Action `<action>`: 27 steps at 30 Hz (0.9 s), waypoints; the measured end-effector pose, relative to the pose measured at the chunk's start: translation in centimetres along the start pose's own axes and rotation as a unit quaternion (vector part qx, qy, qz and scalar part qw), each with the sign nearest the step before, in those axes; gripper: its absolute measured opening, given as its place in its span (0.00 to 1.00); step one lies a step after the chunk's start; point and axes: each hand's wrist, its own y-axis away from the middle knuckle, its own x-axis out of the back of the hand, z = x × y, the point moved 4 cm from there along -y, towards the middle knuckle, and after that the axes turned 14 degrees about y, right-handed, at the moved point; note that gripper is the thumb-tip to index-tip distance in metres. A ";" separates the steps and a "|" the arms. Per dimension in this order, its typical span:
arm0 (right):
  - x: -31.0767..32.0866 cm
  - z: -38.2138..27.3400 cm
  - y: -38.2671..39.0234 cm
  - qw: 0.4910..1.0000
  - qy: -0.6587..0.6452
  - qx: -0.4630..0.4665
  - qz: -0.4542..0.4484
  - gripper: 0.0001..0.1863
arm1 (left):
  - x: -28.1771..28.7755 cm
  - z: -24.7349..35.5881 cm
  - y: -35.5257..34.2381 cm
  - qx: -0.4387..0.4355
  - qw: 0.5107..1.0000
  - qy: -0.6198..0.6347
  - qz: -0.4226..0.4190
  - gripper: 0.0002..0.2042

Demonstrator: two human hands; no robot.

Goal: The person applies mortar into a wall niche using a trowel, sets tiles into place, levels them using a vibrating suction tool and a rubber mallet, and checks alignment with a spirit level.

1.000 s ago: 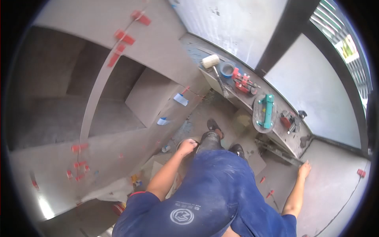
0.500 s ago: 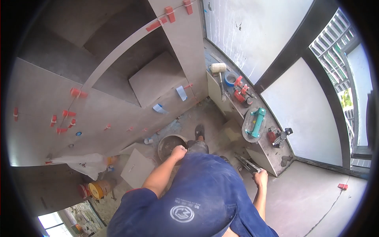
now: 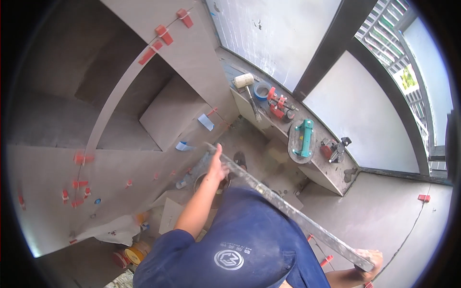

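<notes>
A long grey metal spirit level (image 3: 297,217), speckled with dried mortar, stretches diagonally in front of my body. My right hand (image 3: 370,263) is wrapped around its near end at the lower right. Toward the far end, my left hand (image 3: 217,169) grips the bar with the thumb pointing up; part of its fingers is hidden. Below the left hand a round bucket (image 3: 198,181) is mostly covered by my arm and the level.
On the ledge lie a white-headed mallet (image 3: 244,80), blue tape (image 3: 262,90), a red clamp tool (image 3: 280,103), a teal-handled suction plate (image 3: 303,139) and a red-and-black tool (image 3: 335,150). Red tile wedges (image 3: 163,34) stick out of the wall joints. Yellow bucket (image 3: 138,252) at lower left.
My right hand has swung the spirit level up and outward to the right across my body. The left hand has risen from above the bucket to the level's far end. The view has shifted.
</notes>
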 end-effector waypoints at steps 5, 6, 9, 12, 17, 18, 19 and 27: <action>-2.5 3.2 -2.3 0.965 -0.156 -0.186 -0.104 0.17 | -1.5 10.0 -2.3 -0.101 0.966 0.206 -0.116 0.07; -5.0 3.1 -3.7 0.954 -0.125 -0.244 -0.124 0.20 | -2.3 12.4 -3.1 -0.125 0.967 0.198 -0.099 0.07; -13.8 5.2 -6.6 0.937 0.015 -0.241 -0.251 0.28 | -3.0 18.7 -6.1 -0.210 0.967 0.124 -0.078 0.05; -24.3 6.5 -8.2 0.927 0.044 -0.210 -0.307 0.25 | -2.4 24.7 -13.0 -0.267 0.963 0.026 -0.034 0.08; -37.7 9.4 -8.0 0.917 0.069 -0.239 -0.310 0.14 | -3.9 29.5 -20.5 -0.300 0.922 -0.241 0.037 0.17; -39.3 9.2 -7.7 0.914 0.067 -0.256 -0.306 0.14 | -4.0 30.1 -22.0 -0.293 0.921 -0.254 0.027 0.17; -40.9 9.1 -7.8 0.915 0.077 -0.254 -0.304 0.15 | -2.6 31.2 -24.1 -0.310 0.909 -0.276 0.044 0.14; -46.6 7.8 -8.1 0.887 0.068 -0.278 -0.363 0.19 | -1.9 35.5 -29.7 -0.444 0.729 -0.518 0.060 0.16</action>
